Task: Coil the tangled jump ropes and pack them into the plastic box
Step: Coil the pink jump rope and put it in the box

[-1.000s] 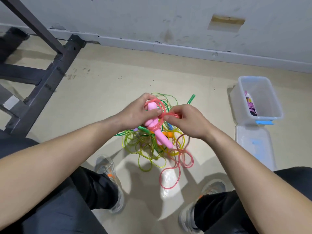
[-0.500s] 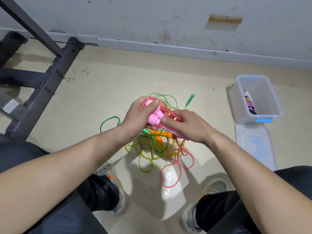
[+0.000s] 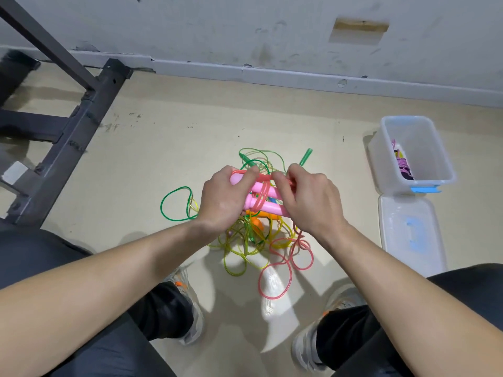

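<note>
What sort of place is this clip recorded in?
Probably a bare indoor utility or storage room: a scuffed beige floor, a stained grey wall with a chipped pale baseboard, and a dark bolted metal frame at the left. The tangled coloured jump ropes lie directly on that floor.

Readable text: nothing is showing clearly enough to be read.
Plastic box (image 3: 381,153): its walls are showing no lettering (the blue clip on the front rim is plain).
Bundle inside the box (image 3: 403,165): it is showing a purple, pink and yellow pattern, too small to tell whether any of it is print.
Lid (image 3: 397,235): it is showing only a plain blue patch.
Pink jump rope (image 3: 268,206): its handles are showing no mark.
Shoes (image 3: 178,281): they are showing orange tabs, too small to read.
</note>
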{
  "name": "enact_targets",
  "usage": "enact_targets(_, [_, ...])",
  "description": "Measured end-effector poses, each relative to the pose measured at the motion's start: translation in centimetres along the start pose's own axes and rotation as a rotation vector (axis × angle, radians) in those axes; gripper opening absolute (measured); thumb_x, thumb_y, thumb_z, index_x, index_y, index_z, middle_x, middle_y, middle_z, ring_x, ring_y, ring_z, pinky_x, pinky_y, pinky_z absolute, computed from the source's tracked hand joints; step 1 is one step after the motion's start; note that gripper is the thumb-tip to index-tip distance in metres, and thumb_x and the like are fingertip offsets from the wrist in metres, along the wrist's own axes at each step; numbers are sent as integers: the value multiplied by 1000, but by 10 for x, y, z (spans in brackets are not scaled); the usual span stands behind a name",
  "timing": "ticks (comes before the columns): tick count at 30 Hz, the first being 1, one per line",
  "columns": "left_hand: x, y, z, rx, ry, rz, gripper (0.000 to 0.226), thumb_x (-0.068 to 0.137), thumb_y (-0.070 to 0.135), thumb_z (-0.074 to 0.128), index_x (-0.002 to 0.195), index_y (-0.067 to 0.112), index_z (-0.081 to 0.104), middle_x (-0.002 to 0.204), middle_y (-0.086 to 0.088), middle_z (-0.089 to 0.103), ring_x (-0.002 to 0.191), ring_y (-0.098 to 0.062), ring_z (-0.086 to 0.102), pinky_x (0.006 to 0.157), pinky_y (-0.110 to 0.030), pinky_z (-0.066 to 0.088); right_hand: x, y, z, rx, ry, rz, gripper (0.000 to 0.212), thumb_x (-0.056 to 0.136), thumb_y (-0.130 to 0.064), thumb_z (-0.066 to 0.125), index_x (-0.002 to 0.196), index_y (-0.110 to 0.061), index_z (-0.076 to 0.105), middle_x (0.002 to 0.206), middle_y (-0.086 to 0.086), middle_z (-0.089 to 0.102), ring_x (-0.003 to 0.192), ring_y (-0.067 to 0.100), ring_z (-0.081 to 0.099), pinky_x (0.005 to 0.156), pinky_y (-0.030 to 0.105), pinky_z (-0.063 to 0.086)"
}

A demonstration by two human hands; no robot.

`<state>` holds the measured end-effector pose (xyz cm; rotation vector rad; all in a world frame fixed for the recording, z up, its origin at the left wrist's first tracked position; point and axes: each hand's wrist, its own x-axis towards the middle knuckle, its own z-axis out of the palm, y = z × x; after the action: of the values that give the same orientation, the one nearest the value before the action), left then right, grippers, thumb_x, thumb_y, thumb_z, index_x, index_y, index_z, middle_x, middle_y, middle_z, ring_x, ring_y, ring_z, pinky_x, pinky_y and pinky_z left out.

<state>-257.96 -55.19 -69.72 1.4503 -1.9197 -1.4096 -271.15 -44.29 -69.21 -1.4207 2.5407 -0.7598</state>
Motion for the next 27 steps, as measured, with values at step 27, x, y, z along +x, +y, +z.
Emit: enact_targets(27, [-13, 37, -3, -392, -374, 124, 21, 91, 22, 56, 73, 14, 60, 55, 4, 55, 40, -13, 47, 37, -19, 34, 1, 2, 3, 1098, -266, 572, 41, 99, -43, 55, 68, -17, 52, 56, 5, 34, 46, 11, 29, 45, 25, 19])
